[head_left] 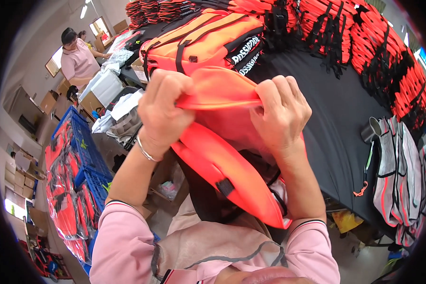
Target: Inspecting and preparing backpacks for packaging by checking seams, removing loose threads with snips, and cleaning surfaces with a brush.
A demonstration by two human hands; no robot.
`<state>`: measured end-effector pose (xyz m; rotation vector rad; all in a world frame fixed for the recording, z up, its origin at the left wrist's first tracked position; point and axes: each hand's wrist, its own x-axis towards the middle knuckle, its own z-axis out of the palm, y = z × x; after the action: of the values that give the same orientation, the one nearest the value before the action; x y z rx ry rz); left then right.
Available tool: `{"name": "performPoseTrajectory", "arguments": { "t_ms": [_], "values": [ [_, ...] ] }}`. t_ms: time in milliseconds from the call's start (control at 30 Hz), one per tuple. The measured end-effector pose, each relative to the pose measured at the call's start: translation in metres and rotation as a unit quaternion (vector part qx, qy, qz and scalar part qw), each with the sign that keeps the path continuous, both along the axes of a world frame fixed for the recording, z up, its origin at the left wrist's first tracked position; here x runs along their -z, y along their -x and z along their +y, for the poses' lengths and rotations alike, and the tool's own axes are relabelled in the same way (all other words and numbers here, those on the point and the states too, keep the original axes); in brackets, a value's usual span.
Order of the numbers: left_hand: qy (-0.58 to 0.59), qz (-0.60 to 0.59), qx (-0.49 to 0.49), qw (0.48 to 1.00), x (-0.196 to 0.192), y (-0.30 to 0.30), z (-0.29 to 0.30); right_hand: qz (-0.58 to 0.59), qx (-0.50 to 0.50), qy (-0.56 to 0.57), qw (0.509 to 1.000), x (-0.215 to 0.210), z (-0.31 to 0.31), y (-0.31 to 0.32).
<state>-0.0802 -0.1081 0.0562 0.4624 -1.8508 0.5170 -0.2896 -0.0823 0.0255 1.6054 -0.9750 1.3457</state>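
An orange life vest [225,161] hangs in front of me, above my lap and at the near edge of a black table [336,109]. My left hand [162,105] pinches its upper fold at the left. My right hand [280,113] grips the same fold at the right, knuckles up. A black strap buckle [225,187] sits on the vest's lower panel. Both sleeves are pink.
A stack of orange vests [208,40] lies on the table just beyond my hands, with more piled along the back [364,33]. Grey reflective vests [402,175] hang at the right. Blue crates [83,146] of bagged vests stand at the left. A person in pink [78,59] works far left.
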Motion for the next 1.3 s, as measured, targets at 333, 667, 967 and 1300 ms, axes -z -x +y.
{"name": "performPoseTrajectory", "arguments": {
  "t_ms": [333, 667, 967, 1300],
  "values": [
    [-0.041, 0.042, -0.017, 0.998, 0.005, -0.013, -0.012, -0.005, -0.043, -0.159, 0.986, 0.004, 0.028, 0.02],
    [-0.075, 0.049, -0.005, 0.996, 0.01, -0.018, -0.023, -0.018, -0.013, -0.219, 0.975, 0.039, 0.021, 0.036],
    [-0.501, -0.109, 0.145, 0.846, 0.011, -0.053, -0.063, -0.31, -0.091, -0.26, 0.91, 0.056, -0.009, 0.179],
    [-0.734, 0.112, 0.13, 0.658, 0.23, -0.049, -0.085, -0.294, 0.108, -0.619, 0.721, 0.17, -0.025, 0.39]
  ]
}}
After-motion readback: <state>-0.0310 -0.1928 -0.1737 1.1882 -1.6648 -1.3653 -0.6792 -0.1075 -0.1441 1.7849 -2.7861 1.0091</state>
